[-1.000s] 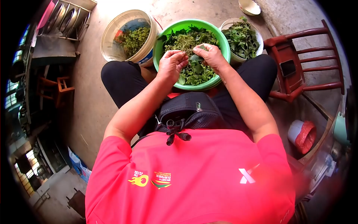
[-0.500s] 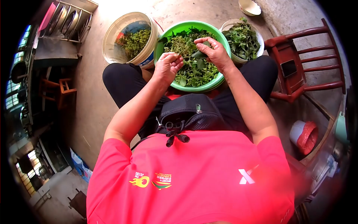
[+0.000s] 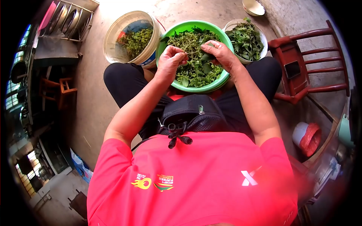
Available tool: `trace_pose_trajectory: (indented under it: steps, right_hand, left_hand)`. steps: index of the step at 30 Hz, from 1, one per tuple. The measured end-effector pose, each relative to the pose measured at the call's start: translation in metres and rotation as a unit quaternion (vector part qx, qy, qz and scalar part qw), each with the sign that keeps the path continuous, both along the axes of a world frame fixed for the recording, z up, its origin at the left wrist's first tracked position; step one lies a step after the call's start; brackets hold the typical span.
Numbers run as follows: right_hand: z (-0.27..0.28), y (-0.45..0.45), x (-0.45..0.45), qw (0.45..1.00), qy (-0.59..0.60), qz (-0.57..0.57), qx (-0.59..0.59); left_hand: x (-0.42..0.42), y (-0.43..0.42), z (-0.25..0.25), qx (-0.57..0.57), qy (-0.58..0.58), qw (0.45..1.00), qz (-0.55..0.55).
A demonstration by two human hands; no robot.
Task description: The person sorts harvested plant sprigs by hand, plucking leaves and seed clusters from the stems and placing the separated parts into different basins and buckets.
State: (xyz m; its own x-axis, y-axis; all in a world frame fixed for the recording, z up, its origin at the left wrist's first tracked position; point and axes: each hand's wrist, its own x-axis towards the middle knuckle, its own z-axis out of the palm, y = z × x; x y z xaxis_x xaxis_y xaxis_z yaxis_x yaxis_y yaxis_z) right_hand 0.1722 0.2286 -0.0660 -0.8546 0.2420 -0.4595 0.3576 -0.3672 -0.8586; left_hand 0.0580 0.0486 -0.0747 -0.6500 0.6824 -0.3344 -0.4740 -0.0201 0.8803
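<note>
A green basin (image 3: pixel 222 81) full of leafy sprigs (image 3: pixel 200 77) with small pale green clusters sits between my knees. Over its left side my left hand (image 3: pixel 170 63) is closed in a pinch on a thin sprig stem (image 3: pixel 188 53), most of it lost against the greens behind. Across from it, above the right side of the basin, my right hand (image 3: pixel 221 55) is closed with thumb and fingers on dark green leaves (image 3: pixel 206 57). The fingers partly cover these leaves.
On the left a white bucket (image 3: pixel 109 41) holds yellowish-green clusters (image 3: pixel 137 41). A white pail (image 3: pixel 265 43) of loose leaves (image 3: pixel 246 39) stands at the right. Beside it is a reddish wooden chair (image 3: pixel 292 71). A pale bowl (image 3: pixel 253 7) lies farther off.
My right hand has come down and its fingers have closed toward the leaves. My left hand has turned slightly, its fingers curling more, and the two hands are a little closer.
</note>
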Motion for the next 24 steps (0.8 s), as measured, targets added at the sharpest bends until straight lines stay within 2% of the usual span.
trace_pose_trajectory:
  steps: [4,6,9,10,12,13,14,17,18,20,21,23,24]
  right_hand:
    - [-0.003,0.0,-0.001,0.999,-0.004,0.02,0.051]
    - [-0.009,-0.003,-0.001,0.998,-0.005,-0.005,0.056]
    - [-0.019,0.003,-0.003,0.98,-0.002,-0.199,-0.014]
    - [-0.018,0.012,0.001,0.976,-0.022,-0.218,-0.013]
    - [-0.029,0.03,0.005,0.949,0.055,-0.289,-0.113]
    - [-0.026,0.037,0.007,0.936,0.072,-0.322,-0.124]
    - [-0.023,0.044,0.009,0.921,0.089,-0.356,-0.133]
    - [-0.021,0.063,0.02,0.89,0.124,-0.404,-0.17]
    - [-0.018,0.066,0.022,0.881,0.129,-0.416,-0.186]
    - [-0.012,0.068,0.024,0.875,0.119,-0.434,-0.181]
    - [-0.01,0.069,0.025,0.871,0.122,-0.434,-0.196]
    - [-0.009,0.069,0.026,0.875,0.1,-0.428,-0.203]
    - [-0.011,0.07,0.026,0.875,0.103,-0.425,-0.207]
  left_hand:
    - [0.002,0.0,0.001,-0.02,0.072,0.997,-0.021]
    - [0.002,-0.002,-0.001,-0.022,0.091,0.995,-0.027]
    - [-0.006,-0.006,-0.001,-0.01,0.089,0.996,0.006]
    - [-0.012,-0.008,-0.003,-0.011,0.097,0.995,0.018]
    - [-0.026,-0.013,0.001,-0.003,0.124,0.991,0.049]
    - [-0.036,-0.016,0.004,0.006,0.16,0.985,0.07]
    - [-0.049,-0.019,0.009,-0.01,0.211,0.972,0.101]
    - [-0.105,-0.038,0.007,0.014,0.247,0.942,0.228]
    - [-0.124,-0.045,0.006,-0.008,0.224,0.937,0.269]
    - [-0.149,-0.057,0.008,-0.08,0.154,0.941,0.292]
    - [-0.153,-0.058,0.005,-0.08,0.154,0.941,0.29]
    - [-0.155,-0.062,-0.01,-0.171,0.279,0.92,0.214]
    - [-0.154,-0.062,-0.012,-0.172,0.279,0.921,0.213]
